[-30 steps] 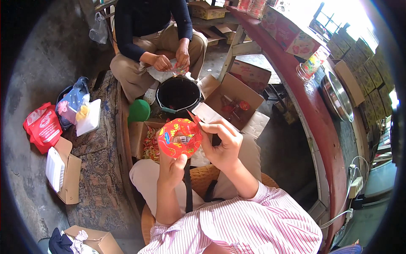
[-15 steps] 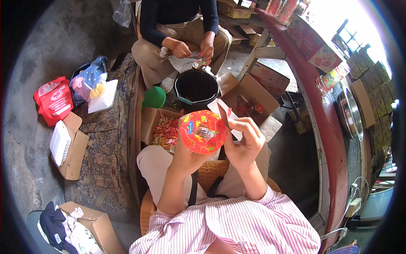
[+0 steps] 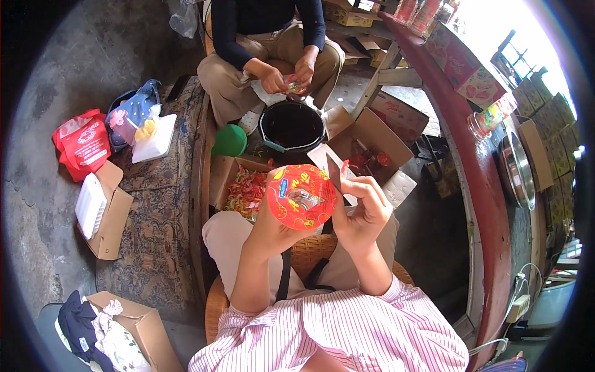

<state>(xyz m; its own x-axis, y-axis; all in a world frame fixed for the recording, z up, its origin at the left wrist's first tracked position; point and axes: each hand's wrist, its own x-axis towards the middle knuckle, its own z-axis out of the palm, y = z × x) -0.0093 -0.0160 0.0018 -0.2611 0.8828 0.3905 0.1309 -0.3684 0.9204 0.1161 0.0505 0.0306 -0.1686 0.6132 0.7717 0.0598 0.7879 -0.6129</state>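
Note:
In front of my lap, my left hand [image 3: 277,230] grips a round red container [image 3: 286,209] from behind and below. Its printed round face is turned up towards me, with a torn or see-through patch at the middle. My right hand [image 3: 365,220] is closed around a knife, with the thumb beside the container's right rim. The dark knife blade [image 3: 334,171] points away from me along that rim; its handle is hidden in my fingers. A small red scrap [image 3: 344,167] shows beside the blade. What lies inside the container cannot be made out.
Beyond my knees stand a carton of colourful wrapper scraps [image 3: 243,192], a black bucket [image 3: 291,147], a green bowl [image 3: 229,141] and an open carton [image 3: 375,144]. Opposite, a person's hands [image 3: 286,82] work on a small wrapped piece. A red-edged counter [image 3: 462,142] curves along the right.
The whole view has shifted slightly. The container is turned a little in my left hand, the knife stays at its rim. The other person's hands have come closer together.

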